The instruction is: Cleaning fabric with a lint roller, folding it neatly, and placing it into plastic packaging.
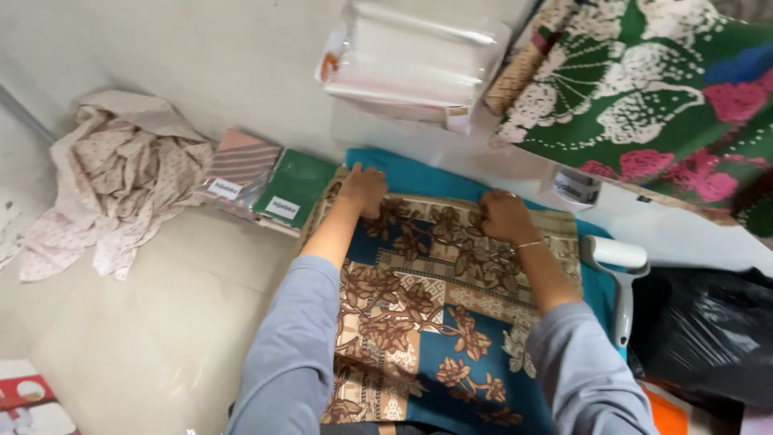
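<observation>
both hands' grip (364, 189) (503, 216) presses a brown-and-teal floral cloth (427, 314) flat

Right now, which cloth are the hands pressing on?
The blue and brown flowered cloth in the middle. Both the left hand and right hand rest on its far edge; the crumpled pink cloth and green flowered cloth lie untouched.

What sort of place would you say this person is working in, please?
Probably a home workspace for packing fabric goods: bagged folded cloths, a stack of clear plastic bags, and both hands pressing a patterned cloth flat.
</observation>
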